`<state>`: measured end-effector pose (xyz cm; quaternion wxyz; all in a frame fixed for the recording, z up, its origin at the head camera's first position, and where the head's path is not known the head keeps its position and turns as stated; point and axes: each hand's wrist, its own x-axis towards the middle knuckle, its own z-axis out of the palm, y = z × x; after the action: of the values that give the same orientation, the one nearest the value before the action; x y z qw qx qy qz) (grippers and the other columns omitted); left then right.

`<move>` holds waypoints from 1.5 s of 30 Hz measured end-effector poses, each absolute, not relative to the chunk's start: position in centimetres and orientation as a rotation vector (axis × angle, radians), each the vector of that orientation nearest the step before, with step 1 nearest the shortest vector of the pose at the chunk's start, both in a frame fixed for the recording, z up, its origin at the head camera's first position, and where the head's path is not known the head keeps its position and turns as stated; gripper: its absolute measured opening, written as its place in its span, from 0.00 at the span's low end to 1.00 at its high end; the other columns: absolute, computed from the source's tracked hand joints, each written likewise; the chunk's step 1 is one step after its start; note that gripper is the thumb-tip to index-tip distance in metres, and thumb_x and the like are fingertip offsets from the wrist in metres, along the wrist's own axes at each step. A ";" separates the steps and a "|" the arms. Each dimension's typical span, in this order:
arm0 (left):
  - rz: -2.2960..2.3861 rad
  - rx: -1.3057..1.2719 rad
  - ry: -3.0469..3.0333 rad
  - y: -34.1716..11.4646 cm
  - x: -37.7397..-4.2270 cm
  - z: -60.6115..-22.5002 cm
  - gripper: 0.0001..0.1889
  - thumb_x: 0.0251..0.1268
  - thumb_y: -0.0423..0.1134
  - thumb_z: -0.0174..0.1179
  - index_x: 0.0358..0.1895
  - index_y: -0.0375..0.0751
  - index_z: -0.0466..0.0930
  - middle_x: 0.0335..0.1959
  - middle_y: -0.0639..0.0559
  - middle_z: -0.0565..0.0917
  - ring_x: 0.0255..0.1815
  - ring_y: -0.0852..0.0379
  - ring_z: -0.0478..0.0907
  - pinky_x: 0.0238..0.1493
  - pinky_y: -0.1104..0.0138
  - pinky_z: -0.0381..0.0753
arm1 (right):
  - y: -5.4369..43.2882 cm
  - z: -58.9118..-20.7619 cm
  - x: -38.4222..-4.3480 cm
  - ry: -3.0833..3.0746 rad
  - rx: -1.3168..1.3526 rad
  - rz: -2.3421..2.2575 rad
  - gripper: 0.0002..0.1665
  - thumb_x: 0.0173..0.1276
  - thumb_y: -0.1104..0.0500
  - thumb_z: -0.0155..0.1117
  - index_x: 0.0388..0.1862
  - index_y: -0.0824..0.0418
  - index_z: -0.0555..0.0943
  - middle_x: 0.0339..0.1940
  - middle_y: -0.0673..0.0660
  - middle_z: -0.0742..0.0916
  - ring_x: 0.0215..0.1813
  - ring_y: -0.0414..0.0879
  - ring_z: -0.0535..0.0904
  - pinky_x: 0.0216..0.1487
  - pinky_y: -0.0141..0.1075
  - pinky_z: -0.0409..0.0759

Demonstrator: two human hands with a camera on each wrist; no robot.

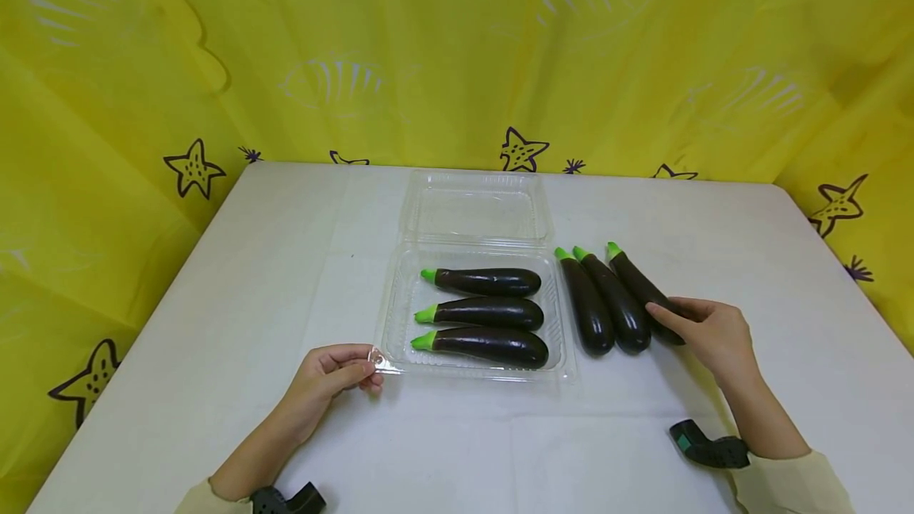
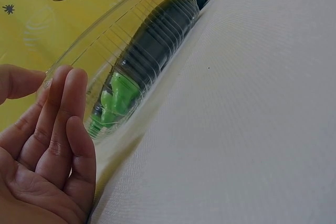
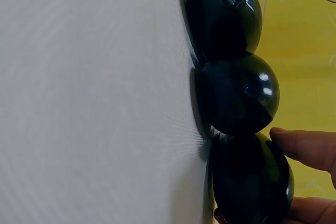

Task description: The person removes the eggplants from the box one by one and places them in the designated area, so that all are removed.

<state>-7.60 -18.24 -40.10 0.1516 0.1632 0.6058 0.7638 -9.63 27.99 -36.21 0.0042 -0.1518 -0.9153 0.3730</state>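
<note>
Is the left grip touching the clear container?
Touching. The head view shows the left grip pinching the clear container at its near left corner, between thumb and fingers.

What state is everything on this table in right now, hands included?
Clear plastic container: open
Its clear lid: folded back
Three glossy dark eggplants with green stems: lying side by side in the container
Two similar eggplants beside the container: lying on the white table
Outermost similar eggplant: gripped near its rounded end
Bare left hand: pinching the container's near left corner
Bare right hand: gripping that outermost eggplant
</note>
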 end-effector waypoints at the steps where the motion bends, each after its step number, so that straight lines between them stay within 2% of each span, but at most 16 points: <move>1: 2.192 0.469 1.739 -18.2 -7.6 -40.1 0.12 0.62 0.23 0.50 0.43 0.11 0.70 0.30 0.50 0.83 0.31 0.60 0.80 0.36 0.69 0.81 | 28.0 -36.2 -9.6 -2.869 -0.481 1.171 0.40 0.59 0.41 0.62 0.53 0.76 0.74 0.53 0.75 0.76 0.57 0.69 0.66 0.51 0.56 0.67; 9: 2.189 0.469 1.742 -18.2 -7.6 -40.0 0.14 0.62 0.23 0.49 0.43 0.08 0.67 0.30 0.51 0.83 0.31 0.60 0.80 0.36 0.69 0.80 | 28.1 -36.2 -9.7 -2.900 -0.490 1.157 0.42 0.59 0.40 0.61 0.54 0.76 0.73 0.53 0.75 0.75 0.57 0.69 0.65 0.51 0.57 0.67; 21: 2.192 0.455 1.740 -18.3 -7.5 -40.0 0.11 0.62 0.23 0.50 0.44 0.15 0.72 0.31 0.50 0.83 0.31 0.60 0.81 0.36 0.69 0.81 | 28.3 -36.1 -9.6 -2.905 -0.478 1.145 0.43 0.60 0.39 0.61 0.56 0.76 0.72 0.55 0.76 0.74 0.58 0.70 0.64 0.52 0.58 0.66; 36: 2.187 0.450 1.749 -18.2 -7.5 -40.0 0.11 0.62 0.23 0.50 0.43 0.15 0.72 0.30 0.51 0.83 0.31 0.60 0.80 0.36 0.68 0.81 | 28.7 -36.0 -9.7 -2.913 -0.521 1.090 0.46 0.60 0.39 0.60 0.58 0.77 0.68 0.56 0.76 0.72 0.59 0.71 0.63 0.52 0.59 0.65; 38: 2.185 0.453 1.748 -18.2 -7.6 -40.0 0.11 0.62 0.23 0.50 0.43 0.14 0.71 0.30 0.51 0.83 0.31 0.60 0.80 0.36 0.68 0.81 | 28.7 -35.8 -9.6 -2.886 -0.529 1.096 0.45 0.59 0.39 0.61 0.59 0.76 0.68 0.55 0.74 0.74 0.58 0.69 0.65 0.50 0.55 0.69; 41: 2.188 0.451 1.746 -18.2 -7.6 -40.0 0.11 0.62 0.23 0.50 0.43 0.15 0.72 0.29 0.51 0.83 0.30 0.60 0.80 0.35 0.68 0.81 | 28.8 -35.3 -9.5 -2.837 -0.514 1.059 0.44 0.58 0.39 0.62 0.58 0.74 0.71 0.52 0.70 0.78 0.53 0.61 0.72 0.42 0.39 0.75; 43: 2.190 0.445 1.744 -18.3 -7.6 -40.1 0.10 0.62 0.23 0.50 0.43 0.16 0.73 0.29 0.51 0.83 0.30 0.60 0.81 0.35 0.68 0.81 | 28.6 -34.7 -9.3 -2.810 -0.480 1.042 0.41 0.58 0.40 0.64 0.57 0.72 0.73 0.50 0.68 0.80 0.46 0.50 0.77 0.33 0.28 0.73; 45: 2.191 0.441 1.743 -18.2 -7.6 -40.1 0.10 0.62 0.23 0.50 0.43 0.17 0.73 0.29 0.51 0.83 0.30 0.59 0.81 0.35 0.68 0.81 | 28.2 -34.1 -9.0 -2.801 -0.448 1.040 0.40 0.57 0.40 0.65 0.57 0.69 0.74 0.49 0.66 0.81 0.40 0.35 0.76 0.29 0.22 0.71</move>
<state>-7.60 -18.22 -40.08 0.1531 0.1538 0.6077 0.7639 -9.03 28.22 -34.08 0.0602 -0.1482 -0.9254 0.3437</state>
